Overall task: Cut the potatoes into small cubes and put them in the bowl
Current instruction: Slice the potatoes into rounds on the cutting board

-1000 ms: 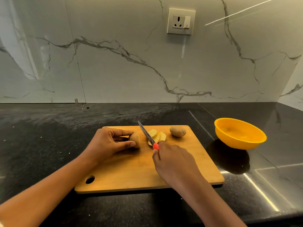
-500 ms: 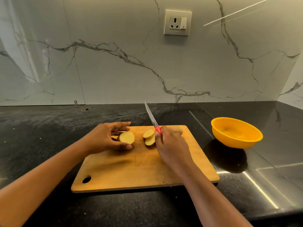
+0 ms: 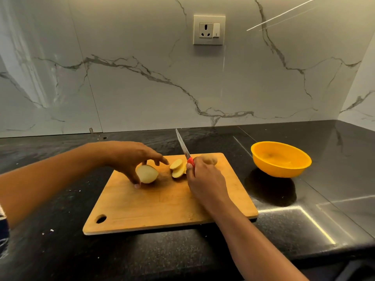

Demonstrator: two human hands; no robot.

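Yellow bowl, potato slices (on cutting board)

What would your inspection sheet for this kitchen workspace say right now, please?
Surface: black stone counter, with a wooden cutting board lying on it.
Job's things: potato half, slices and whole potato on the board; yellow bowl to the right, no pieces seen inside.
Clutter: white specks on the counter.
Hands: left hand holds the potato half; right hand grips the knife, blade pointing away.
Cables: nothing seen.
Surroundings: marble wall with a socket.
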